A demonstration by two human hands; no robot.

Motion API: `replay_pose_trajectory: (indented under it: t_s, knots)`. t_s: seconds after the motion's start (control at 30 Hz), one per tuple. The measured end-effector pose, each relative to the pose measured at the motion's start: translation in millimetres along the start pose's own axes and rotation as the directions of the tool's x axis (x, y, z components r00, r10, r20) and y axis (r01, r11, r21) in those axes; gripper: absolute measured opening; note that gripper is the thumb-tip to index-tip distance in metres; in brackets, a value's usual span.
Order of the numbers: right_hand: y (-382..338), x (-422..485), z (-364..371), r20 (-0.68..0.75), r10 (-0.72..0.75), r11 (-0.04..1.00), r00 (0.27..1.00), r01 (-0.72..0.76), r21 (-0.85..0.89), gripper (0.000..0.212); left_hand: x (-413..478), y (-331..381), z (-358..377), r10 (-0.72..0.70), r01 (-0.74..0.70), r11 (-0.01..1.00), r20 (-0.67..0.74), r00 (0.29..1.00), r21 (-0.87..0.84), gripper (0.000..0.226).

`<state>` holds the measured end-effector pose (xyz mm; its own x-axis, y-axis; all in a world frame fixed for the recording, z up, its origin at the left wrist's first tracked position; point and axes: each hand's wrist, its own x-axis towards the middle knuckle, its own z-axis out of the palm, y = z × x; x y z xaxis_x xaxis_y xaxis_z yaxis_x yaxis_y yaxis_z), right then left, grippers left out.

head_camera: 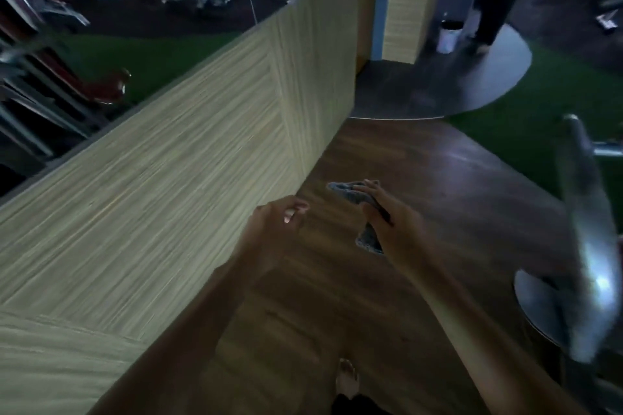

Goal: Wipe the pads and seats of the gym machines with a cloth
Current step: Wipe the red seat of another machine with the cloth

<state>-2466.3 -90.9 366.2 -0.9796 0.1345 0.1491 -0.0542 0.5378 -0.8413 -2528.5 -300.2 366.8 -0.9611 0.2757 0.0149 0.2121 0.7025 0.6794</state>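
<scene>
Cloth (pixel 349 194) gripped in the fingers (pixel 371 187) of my right hand (pixel 396 224), left hand (pixel 274 224) loosely curled, empty; between machines, I judge. Next: find a pad.

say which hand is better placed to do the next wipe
Right. The right hand grips the cloth, and the metal frame stands on its side; the left hand holds nothing.
</scene>
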Motion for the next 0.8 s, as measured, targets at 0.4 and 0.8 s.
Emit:
replay_pose_trajectory:
  t_s: [0.4, 0.8]
  knots:
    - [42, 227, 3, 0.003, 0.034, 0.998, 0.999, -0.034, 0.045, 0.032, 240, -21, -12, -0.014, 0.014, 1.000, 0.015, 1.000, 0.010, 0.018]
    - [101, 471, -16, -0.255, 0.211, 0.969, 0.944, -0.237, -0.075, 0.034, 561, -6, 4, 0.194, -0.195, 0.981, 0.243, 0.951, -0.020, 0.019]
